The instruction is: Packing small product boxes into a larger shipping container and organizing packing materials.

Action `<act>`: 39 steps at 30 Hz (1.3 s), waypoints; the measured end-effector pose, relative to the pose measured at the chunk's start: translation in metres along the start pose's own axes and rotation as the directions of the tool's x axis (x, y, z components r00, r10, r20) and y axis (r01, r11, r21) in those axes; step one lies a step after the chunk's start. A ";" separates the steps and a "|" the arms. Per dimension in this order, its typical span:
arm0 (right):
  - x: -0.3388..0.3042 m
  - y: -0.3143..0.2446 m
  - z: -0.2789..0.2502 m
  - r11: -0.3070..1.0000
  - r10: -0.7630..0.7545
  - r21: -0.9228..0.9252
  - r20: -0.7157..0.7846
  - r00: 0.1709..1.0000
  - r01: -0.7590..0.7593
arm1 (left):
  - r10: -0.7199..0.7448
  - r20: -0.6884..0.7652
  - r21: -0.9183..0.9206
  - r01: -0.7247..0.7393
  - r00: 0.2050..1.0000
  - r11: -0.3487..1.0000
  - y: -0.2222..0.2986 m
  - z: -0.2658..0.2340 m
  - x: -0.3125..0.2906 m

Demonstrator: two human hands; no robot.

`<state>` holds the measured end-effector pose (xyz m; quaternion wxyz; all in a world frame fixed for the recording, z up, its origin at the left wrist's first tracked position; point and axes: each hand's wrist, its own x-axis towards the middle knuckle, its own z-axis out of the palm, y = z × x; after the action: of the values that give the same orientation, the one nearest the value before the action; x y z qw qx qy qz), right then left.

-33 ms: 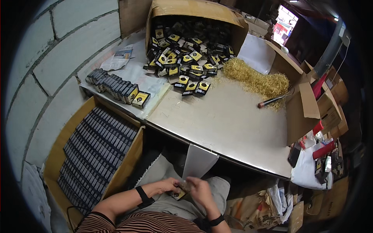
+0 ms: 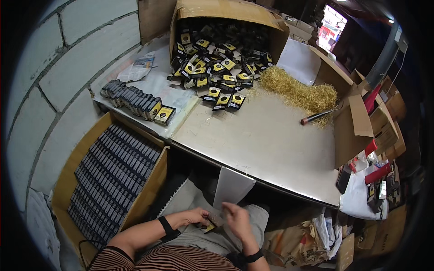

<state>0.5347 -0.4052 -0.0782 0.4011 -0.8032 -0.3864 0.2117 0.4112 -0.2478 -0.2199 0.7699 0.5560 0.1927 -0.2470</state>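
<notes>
Over my lap, my left hand (image 2: 198,216) is closed on a small yellow-and-black box (image 2: 208,227), its fingers covering much of it. Something thin and brownish, perhaps film or strands, shows blurred above the box toward the other hand. My right hand (image 2: 237,222) is held just right of the box, apart from it, with its fingers curled toward the thumb. What those fingers pinch, if anything, is too small to make out. A white sheet-like flap (image 2: 233,185) hangs from the table edge just beyond my hands.
A tipped carton (image 2: 230,9) spills many similar boxes onto the metal table (image 2: 253,140). Gold wire-like strands (image 2: 298,92) and a dark-handled tool (image 2: 312,118) lie at right. A row of boxes (image 2: 131,100) stands left, above a carton (image 2: 156,151) packed with boxes. Crumpled packaging (image 2: 294,241) lies lower right.
My right hand has moved slightly up and to the right, away from the box. My left hand stays in place with the box.
</notes>
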 end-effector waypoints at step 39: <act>0.030 -0.010 -0.059 0.775 0.122 0.629 -0.055 0.991 -0.061 | 0.577 -0.348 0.008 -0.612 0.739 0.790 0.152 0.071 -0.074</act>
<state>0.5862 -0.4060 -0.0361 0.6514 -0.6513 -0.2359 0.3097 0.4434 -0.2635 -0.0405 0.7928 0.5798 0.1448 0.1198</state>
